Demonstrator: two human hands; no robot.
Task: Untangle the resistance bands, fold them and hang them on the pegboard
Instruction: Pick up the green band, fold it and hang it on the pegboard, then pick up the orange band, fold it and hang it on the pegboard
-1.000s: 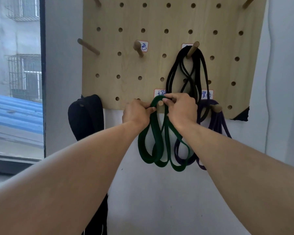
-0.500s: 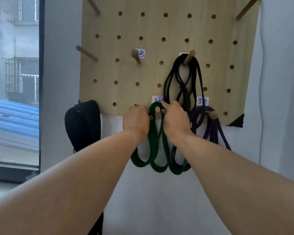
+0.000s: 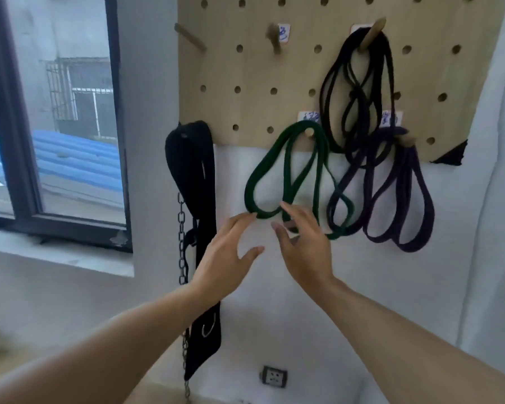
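Note:
A wooden pegboard (image 3: 245, 71) hangs on the white wall. A folded green band (image 3: 277, 158) hangs in loops from a low peg (image 3: 309, 132). A black band (image 3: 330, 91) hangs from the peg above it, and a purple band (image 3: 403, 196) from the peg to the right. My left hand (image 3: 225, 258) is open below the green loops, with its fingertips at the bottom of the left loop. Beside it, my right hand (image 3: 303, 246) is also open, fingers spread in front of the lower green loops. Neither hand grips a band.
A black padded belt (image 3: 193, 176) with a metal chain (image 3: 182, 237) hangs left of the board. A dark-framed window (image 3: 21, 141) and its sill lie further left. A wall socket (image 3: 273, 377) sits low on the wall. Other pegs (image 3: 273, 39) on the board are bare.
Both hands have let go of the green band at its peg and dropped below its loops, fingers now spread. The camera has tilted down and left.

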